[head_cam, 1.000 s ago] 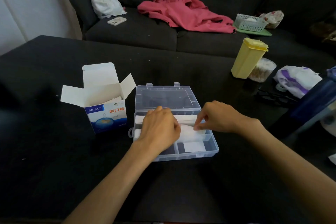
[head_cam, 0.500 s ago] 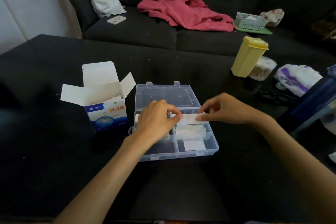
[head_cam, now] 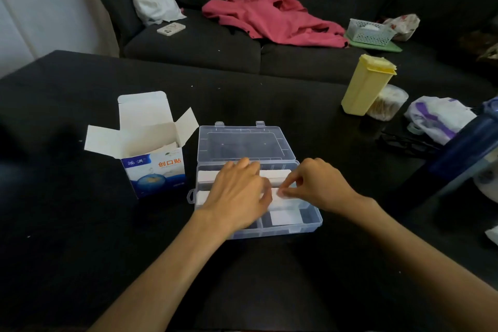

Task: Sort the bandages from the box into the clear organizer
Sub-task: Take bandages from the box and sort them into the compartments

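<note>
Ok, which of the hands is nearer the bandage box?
Left. The left hand lies over the organizer's left half, beside the bandage box; the right hand is over its right side.

Blue-white box (head_cam: pixel 156 172), clear organizer (head_cam: pixel 310 219), seemingly white bandages (head_cam: pixel 286 217).

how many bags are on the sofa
2: a white bag with pink handles at the left end, a floral one at the right beside the basket. Others may be hidden.
</note>
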